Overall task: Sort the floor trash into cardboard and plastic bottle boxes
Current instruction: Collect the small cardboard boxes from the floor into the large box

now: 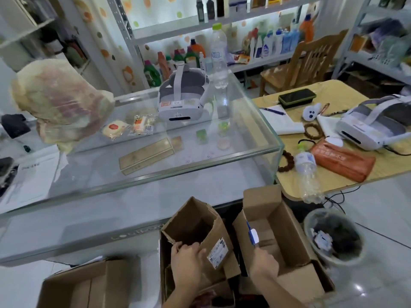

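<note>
Nearest, the left hand curls its fingers over the torn rim of a tall, creased cardboard box, seemingly mid-sort; the right hand reaches a stiffer open box beside it, its grip unclear. Next likely calls for lifting the cardboard clear. Farther off, a crumpled clear bottle lies on the table.

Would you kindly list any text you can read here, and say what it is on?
"019": sticker on the white headset on the glass case.
Shipping label on the cardboard box: too small to read.
Lying bottle's label, orange pack: blurred.
Case front lettering: blurred.
</note>
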The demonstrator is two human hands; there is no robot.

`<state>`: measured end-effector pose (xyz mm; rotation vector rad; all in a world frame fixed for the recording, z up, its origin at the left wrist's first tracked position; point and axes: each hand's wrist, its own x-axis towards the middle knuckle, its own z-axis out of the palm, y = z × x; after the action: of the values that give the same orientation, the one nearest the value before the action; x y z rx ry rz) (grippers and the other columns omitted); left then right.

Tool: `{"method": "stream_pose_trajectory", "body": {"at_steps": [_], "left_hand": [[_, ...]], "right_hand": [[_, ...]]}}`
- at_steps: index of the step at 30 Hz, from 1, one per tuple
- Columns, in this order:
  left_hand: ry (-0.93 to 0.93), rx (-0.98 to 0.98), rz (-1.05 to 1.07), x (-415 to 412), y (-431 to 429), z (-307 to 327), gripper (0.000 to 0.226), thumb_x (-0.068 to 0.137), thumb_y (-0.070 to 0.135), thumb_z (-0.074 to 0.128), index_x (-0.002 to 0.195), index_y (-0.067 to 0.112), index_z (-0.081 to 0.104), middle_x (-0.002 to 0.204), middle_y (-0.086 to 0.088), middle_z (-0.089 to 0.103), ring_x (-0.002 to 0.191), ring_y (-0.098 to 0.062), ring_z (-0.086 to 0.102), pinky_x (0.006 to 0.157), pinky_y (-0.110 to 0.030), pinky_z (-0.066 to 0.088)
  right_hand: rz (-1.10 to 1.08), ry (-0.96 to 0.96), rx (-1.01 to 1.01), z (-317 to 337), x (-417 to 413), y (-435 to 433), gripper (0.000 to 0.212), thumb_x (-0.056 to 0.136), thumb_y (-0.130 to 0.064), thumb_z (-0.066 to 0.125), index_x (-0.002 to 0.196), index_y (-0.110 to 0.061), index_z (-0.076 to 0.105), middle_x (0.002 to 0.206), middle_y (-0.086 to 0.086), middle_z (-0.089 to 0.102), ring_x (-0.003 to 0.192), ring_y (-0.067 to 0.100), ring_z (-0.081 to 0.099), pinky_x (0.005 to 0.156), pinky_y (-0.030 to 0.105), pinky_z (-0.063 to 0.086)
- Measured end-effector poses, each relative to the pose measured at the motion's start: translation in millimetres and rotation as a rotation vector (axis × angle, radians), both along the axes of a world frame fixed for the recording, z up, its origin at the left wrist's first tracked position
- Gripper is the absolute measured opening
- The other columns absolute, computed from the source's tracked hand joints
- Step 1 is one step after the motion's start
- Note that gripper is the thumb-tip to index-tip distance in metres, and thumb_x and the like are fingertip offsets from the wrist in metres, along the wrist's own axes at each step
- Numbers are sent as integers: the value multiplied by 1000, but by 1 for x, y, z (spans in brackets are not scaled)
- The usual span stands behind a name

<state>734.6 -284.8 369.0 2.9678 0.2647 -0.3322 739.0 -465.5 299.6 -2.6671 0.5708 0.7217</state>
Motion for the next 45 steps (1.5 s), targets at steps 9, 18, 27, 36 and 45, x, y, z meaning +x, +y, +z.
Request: {"method": "stream_pose_trajectory", "body": {"at_steps": [9,18,27,36,45], "left_hand": [[56,7,-39,2,8,2,31,100,40,36,102,27,64,104,8,69,108,-6,56,116,-24,18],[27,-53,-71,14,12,-19,30,99,41,38,101,27,65,101,7,69,105,-8,58,115,-23,21],[33,-104,-69,17,9,-3,24,98,35,42,86,27,62,83,9,66,91,-8,61,116,-23,18],[-95,-251,-225,6,30,41,31,98,32,45,91,18,71,89,6,72,91,-7,62,115,-19,10],[-195,-733,104,-2,17,57,43,88,21,65,54,16,39,54,0,38,56,-14,36,67,-17,33]], "right_hand": [[-160,82,63,-11,-6,27,22,99,-23,40,118,-22,53,119,-4,61,111,13,60,87,24,49],[-35,169,96,-44,13,-5,29,101,-20,34,121,-18,55,127,1,59,119,18,56,93,28,46],[200,207,118,-37,35,2,22,99,-28,41,113,-24,58,117,-2,62,103,15,60,74,24,40],[701,-361,28,80,55,12,91,89,-22,63,153,-29,-1,161,-6,13,133,14,44,105,30,44],[-20,-321,360,94,16,-6,107,79,-37,75,154,-19,1,160,2,17,144,24,28,110,43,34]]}}
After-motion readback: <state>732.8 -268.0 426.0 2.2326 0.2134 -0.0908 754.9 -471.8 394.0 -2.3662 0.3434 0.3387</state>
